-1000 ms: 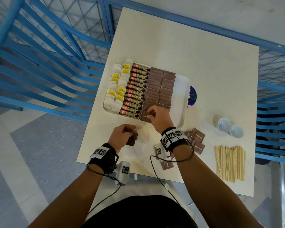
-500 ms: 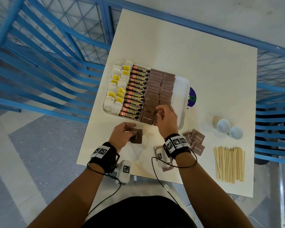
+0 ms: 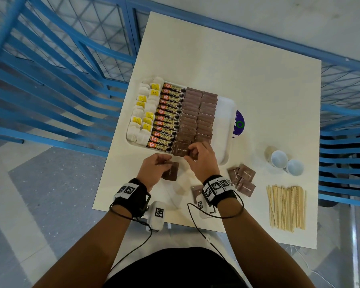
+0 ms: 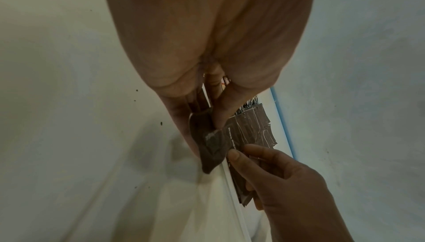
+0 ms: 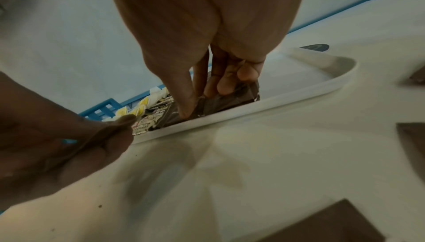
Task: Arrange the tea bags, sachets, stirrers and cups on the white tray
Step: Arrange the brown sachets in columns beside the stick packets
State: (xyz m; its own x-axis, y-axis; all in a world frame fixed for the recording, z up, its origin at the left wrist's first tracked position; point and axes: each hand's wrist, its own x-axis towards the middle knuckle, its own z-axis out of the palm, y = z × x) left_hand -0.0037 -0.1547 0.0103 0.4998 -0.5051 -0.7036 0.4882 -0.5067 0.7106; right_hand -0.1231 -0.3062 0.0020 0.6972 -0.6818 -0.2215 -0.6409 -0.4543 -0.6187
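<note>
Brown sugar packets pinched in both my hands. R hand (image 3: 202, 157) sits over the near edge of the white tray (image 3: 224, 129), thumb and fingers (image 5: 226, 85) closed on a packet (image 5: 227, 100) at the near end of the brown rows, at 12 o'clock from my wrist. L hand (image 3: 154, 168) is at 9 o'clock of the R, just off the tray on the table (image 3: 247, 75), thumb clamping a small stack of packets (image 3: 171, 171). Loose packets (image 3: 242, 176) lie at 3 o'clock of my R wrist. Cups (image 3: 285, 163) and stirrers (image 3: 286, 205) farther out, well apart from the tray.
</note>
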